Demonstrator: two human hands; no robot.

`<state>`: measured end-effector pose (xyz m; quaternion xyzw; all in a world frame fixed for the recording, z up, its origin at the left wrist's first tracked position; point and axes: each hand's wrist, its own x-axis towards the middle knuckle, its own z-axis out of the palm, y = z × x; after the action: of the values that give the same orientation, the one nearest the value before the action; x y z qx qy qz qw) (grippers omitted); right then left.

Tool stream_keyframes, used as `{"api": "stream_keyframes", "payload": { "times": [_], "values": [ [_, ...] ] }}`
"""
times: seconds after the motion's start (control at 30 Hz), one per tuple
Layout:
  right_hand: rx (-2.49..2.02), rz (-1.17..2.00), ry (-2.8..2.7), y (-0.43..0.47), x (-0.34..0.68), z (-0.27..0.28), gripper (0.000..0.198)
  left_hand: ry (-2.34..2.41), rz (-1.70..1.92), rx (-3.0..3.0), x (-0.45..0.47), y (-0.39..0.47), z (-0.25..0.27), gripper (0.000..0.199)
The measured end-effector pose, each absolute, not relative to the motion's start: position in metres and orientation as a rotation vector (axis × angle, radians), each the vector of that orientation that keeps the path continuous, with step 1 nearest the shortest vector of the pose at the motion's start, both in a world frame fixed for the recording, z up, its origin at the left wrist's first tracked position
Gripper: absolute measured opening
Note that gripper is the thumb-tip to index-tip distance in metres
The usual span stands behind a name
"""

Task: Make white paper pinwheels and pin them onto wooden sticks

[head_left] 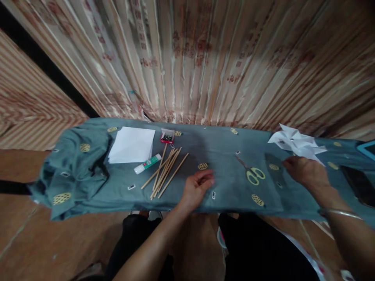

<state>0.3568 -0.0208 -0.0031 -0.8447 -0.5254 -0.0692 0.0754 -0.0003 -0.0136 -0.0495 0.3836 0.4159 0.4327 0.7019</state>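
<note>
A white paper pinwheel [293, 141] with a pin at its centre is on the right side of the cloth. Just below its blades, my right hand [307, 171] is closed in a pinch at its stick, which the fingers mostly hide. My left hand [195, 190] rests low over the middle of the cloth, fingers loosely curled and thumb apart, holding nothing. Left of it lie several wooden sticks [166, 171] in a loose pile. Between my hands sits a pair of scissors [252, 173] with pale yellow-green handles, blades pointing up and left.
A grey-green cloth [222, 152] covers the narrow table, bunched at its left end. On the left are stacked white paper [133, 144], a glue stick [148, 164] and a small red box of pins [167, 136]. A dark phone [359, 185] and a blue-edged device [367, 149] lie far right.
</note>
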Motion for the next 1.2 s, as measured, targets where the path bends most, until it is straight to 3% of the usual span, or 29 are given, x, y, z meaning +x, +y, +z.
{"api": "stream_keyframes", "payload": {
  "times": [0.23,0.47,0.73,1.0,1.1,1.2],
  "values": [
    [-2.168,0.192,-2.01,0.007,0.205,-0.029,0.02,0.93,1.041,0.959,-0.009,-0.018,-0.04,0.021],
    [-1.578,0.706,-1.869,0.008,0.107,-0.052,0.026,0.985,1.085,1.189,-0.024,-0.012,-0.037,0.013],
    [-1.6,0.754,-1.694,0.025,0.089,-0.065,0.025,1.331,1.034,1.926,-0.078,0.008,-0.044,0.024],
    [-1.597,0.726,-1.666,0.034,0.089,-0.068,0.025,1.689,1.233,1.773,-0.152,0.035,-0.042,0.023],
    [-1.549,0.778,-1.62,0.028,0.077,-0.045,0.023,1.761,1.281,1.723,-0.17,0.038,-0.04,0.025],
    [-1.338,1.052,-1.582,0.0,0.057,0.001,0.016,1.68,1.272,1.73,-0.161,0.032,-0.039,0.024]
  ]
}}
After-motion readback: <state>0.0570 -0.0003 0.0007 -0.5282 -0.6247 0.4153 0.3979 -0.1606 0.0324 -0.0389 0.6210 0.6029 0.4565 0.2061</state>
